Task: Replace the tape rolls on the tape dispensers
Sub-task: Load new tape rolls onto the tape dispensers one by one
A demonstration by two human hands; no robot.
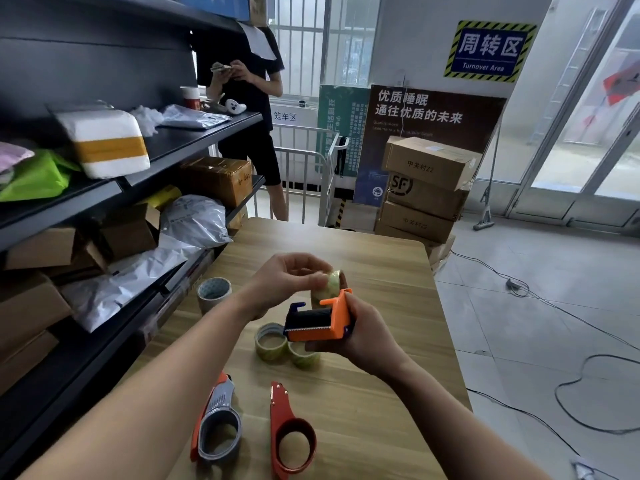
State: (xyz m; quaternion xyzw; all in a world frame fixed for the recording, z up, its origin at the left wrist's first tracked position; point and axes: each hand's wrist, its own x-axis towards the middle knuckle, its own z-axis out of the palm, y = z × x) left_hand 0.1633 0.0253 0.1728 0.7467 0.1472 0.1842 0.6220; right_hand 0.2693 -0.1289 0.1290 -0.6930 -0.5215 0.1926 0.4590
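A wood-grain worktop stands beside dark shelves crowded with parcels; stacked cartons rise beyond its far edge; open tiled floor lies right. The left hand pinches a clear tape roll atop the orange dispenser, which the right hand grips; two spare rolls sit underneath, a grey roll further left; a grey dispenser and a red dispenser lie near the front edge.

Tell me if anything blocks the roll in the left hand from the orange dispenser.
Nothing visible does: the left hand holds the tape roll right at the orange dispenser, gripped by the right hand.
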